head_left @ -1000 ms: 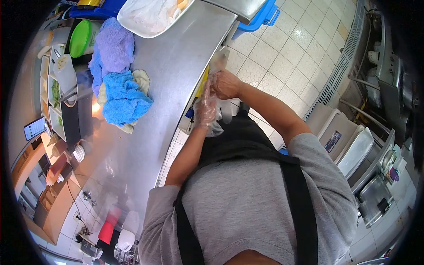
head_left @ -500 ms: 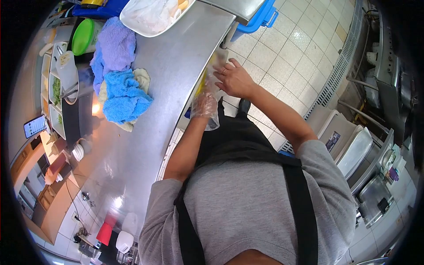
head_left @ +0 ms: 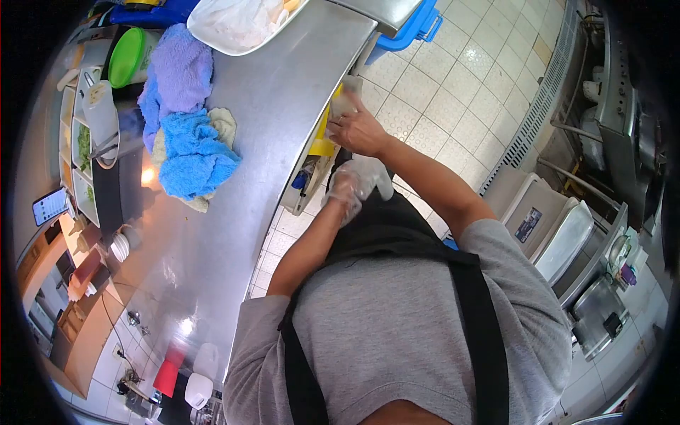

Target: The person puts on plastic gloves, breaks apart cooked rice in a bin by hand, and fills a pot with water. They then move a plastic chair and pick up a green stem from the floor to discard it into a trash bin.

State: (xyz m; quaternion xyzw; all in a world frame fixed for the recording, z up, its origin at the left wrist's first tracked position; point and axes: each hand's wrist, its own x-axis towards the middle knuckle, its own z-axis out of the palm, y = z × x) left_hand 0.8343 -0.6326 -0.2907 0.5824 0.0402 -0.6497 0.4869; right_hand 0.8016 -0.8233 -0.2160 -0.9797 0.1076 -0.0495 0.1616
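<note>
My left hand [head_left: 358,180] wears a loose clear plastic glove and is held in front of the black apron [head_left: 382,227]. Its fingers point to the right, partly veiled by the wrinkled film. Just beyond it my bare right hand [head_left: 361,131], with a ring on one finger, reaches to an open drawer [head_left: 301,202] under the counter edge. Its index finger stretches forward, blurred, over a whitish translucent piece [head_left: 348,95], while the other fingers bend beside a yellow strip [head_left: 322,146]. Small blue and dark items [head_left: 302,177] lie in the drawer.
Left of me runs a steel counter [head_left: 276,92] with blue and purple towels [head_left: 198,156], a green-lidded tub [head_left: 127,58] and a white tray [head_left: 248,46] of pale food. A blue bin [head_left: 404,39] stands ahead on the tiled floor. Stacked trays [head_left: 538,219] are at right.
My gloved left hand has drawn back from the drawer, toward my body and right, uncovering the yellow strip and blue item. My right hand has shifted slightly left over the drawer.
</note>
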